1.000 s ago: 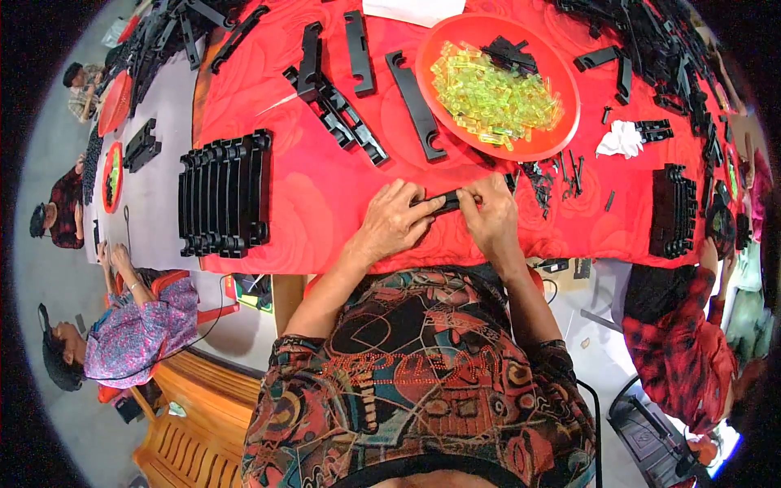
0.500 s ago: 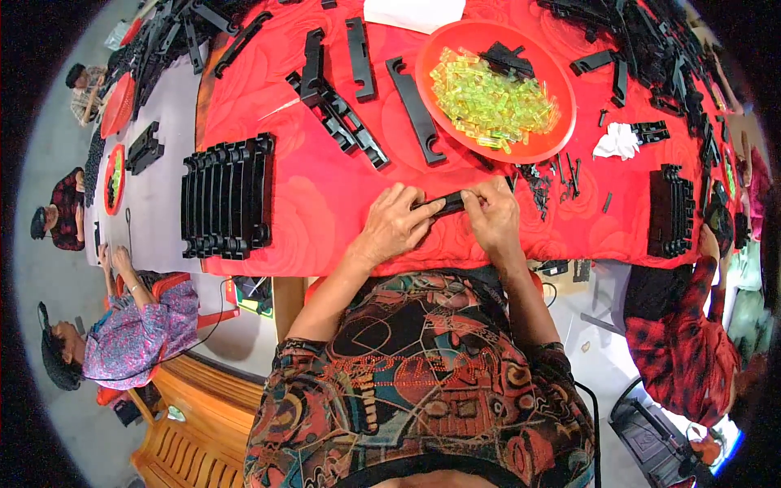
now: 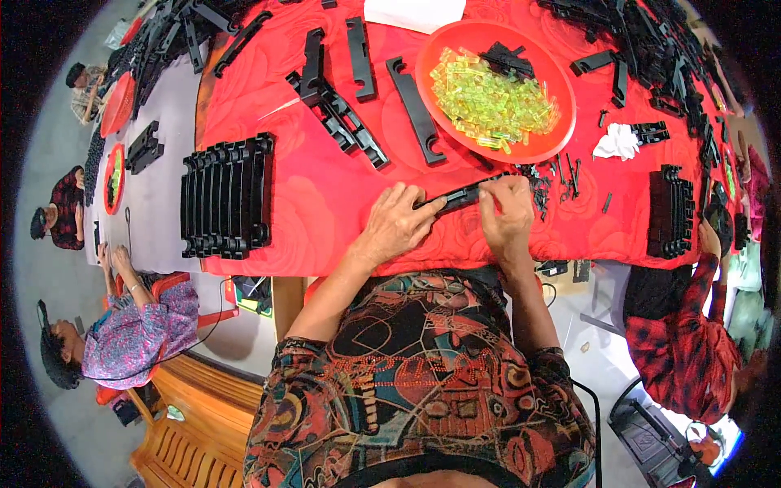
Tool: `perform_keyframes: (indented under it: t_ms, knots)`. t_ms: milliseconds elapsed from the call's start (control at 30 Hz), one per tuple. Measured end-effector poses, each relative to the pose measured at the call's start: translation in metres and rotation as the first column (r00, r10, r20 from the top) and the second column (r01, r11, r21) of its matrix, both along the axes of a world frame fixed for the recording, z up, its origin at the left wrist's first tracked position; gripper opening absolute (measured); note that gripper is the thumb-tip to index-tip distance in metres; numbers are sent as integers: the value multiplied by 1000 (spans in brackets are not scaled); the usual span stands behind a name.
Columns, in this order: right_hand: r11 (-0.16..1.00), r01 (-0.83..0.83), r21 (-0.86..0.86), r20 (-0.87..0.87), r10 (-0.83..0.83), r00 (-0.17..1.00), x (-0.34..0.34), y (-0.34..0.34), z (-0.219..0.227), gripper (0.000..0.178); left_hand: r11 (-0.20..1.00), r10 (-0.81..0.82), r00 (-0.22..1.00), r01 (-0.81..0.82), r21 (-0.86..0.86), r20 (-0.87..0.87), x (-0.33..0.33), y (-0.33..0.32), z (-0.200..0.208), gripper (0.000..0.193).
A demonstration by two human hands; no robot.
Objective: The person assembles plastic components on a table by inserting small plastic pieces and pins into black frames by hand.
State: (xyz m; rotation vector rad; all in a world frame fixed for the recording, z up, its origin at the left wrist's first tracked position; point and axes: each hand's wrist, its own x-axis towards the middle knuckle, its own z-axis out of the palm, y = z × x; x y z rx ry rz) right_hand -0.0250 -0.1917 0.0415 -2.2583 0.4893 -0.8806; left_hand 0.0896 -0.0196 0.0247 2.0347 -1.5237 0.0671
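Observation:
A long narrow black plastic part (image 3: 461, 196) lies slantwise between my hands, just above the red cloth. My left hand (image 3: 397, 218) grips its left end, the index finger stretched along the top. At the other end my right hand (image 3: 508, 218) is closed, thumb and fingertips pressed on the part; whether a small piece is pinched there too is hidden. Beyond them stands a red plate (image 3: 550, 67) heaped with clear yellow-green pieces (image 3: 488, 102) and a few black ones. Small black bits (image 3: 561, 180) lie scattered right of my right hand.
Neat rows of black parts stand at left (image 3: 226, 198) and right (image 3: 671, 213). Loose black bars (image 3: 415, 110) lie beyond my hands. A crumpled white tissue (image 3: 617, 141) sits at the right, near a large black pile (image 3: 651, 49). Other people sit at both sides.
My right hand has slid rightward along the black part, baring more of its middle. The part's right end is tilted a little farther away. My left hand has hardly moved.

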Motion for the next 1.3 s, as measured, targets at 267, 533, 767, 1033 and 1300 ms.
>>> perform_keyframes:
  t_ms: [267, 533, 767, 1033, 1300]
  knots:
    - [912, -194, -360, -256, 104, 961, -2, 9, -1, 22, 997, -1, 1000, -1, 78, 20, -2, -2, 4, 39]
    - [937, -201, -284, -253, 129, 959, -1, 6, -3, 21, 961, 29, 996, -50, 273, 83, -11, -11, 10, 43]
    - [968, 97, 232, 32, -107, 994, -15, -10, -2, 16, 946, 70, 996, -82, 313, 51, -17, -15, 16, 43]
    - [916, 274, 294, -258, -200, 945, -30, -26, -19, 10, 976, 56, 998, -59, 212, 20, -13, -16, 14, 42]
    - [971, 232, 58, -481, -176, 859, -23, -40, -22, 23, 986, 50, 998, -45, 162, -29, -12, -16, 8, 36]
